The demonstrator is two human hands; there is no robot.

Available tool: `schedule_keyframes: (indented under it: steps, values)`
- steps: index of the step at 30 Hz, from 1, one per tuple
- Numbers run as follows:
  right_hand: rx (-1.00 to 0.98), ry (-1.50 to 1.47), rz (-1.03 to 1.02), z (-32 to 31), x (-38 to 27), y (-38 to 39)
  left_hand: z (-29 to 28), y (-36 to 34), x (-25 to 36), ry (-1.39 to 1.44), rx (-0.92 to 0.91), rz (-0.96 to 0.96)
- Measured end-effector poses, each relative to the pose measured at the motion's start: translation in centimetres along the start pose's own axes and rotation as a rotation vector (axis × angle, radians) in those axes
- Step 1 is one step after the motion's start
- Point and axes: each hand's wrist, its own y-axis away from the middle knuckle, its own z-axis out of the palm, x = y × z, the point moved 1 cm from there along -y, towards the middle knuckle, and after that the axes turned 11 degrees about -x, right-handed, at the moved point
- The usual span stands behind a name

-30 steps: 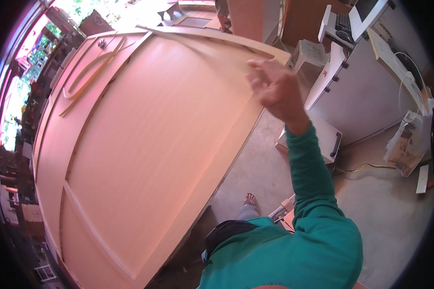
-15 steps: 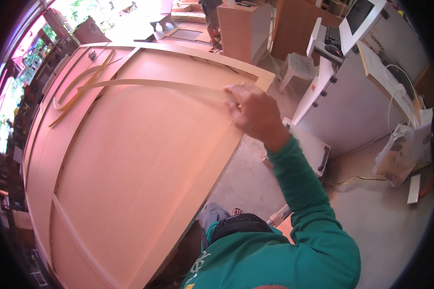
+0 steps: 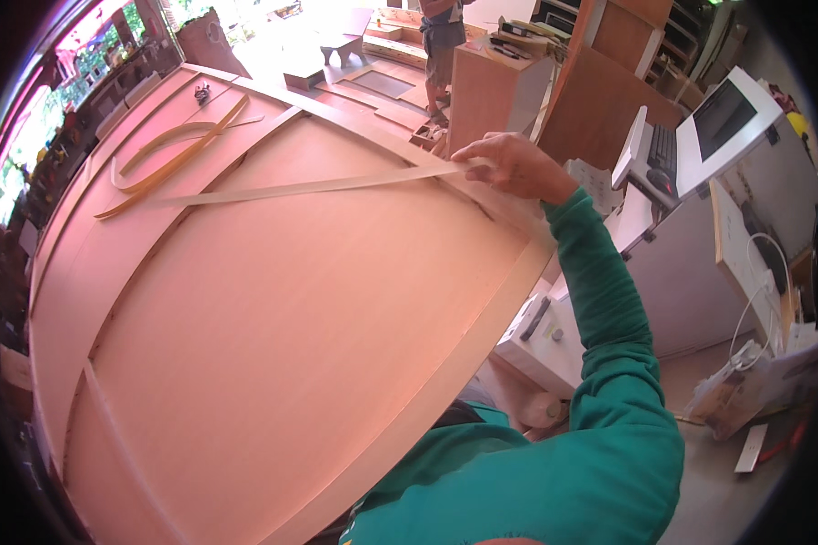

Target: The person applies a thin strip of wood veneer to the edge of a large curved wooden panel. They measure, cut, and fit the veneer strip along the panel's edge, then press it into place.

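Edge-banding strip [image 3: 318, 188] lies across the wood panel [image 3: 273, 345]; my right hand [image 3: 516, 166] pinches its end at the far edge. Next, I judge, aligning it calls for a steady pull.

Smooth matt wooden panel [image 3: 273, 309], thin veneer strip [image 3: 309, 188]

Overexposed daylight above, fisheye-bent edges

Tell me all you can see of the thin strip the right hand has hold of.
The thin strip is a long, pale, flat band, wood veneer by its look. It lies slightly bowed across the big reddish wooden panel. Its near end is pinched in the right hand by the panel's raised edge; its far end tapers toward other curled strips. It looks whole.
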Motion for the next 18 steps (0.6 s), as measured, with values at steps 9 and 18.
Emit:
schedule_keyframes:
  steps: [9, 18]
  values:
    - [-0.118, -0.238, -0.208, 1.7, 5.4, -5.3, -4.4, 4.3, -2.9, -0.255, 0.236, -0.16]
    - [0.086, -0.246, -0.258, 4.7, 5.1, -3.6, 7.0, 7.6, 26.8, 0.054, 0.037, 0.08]
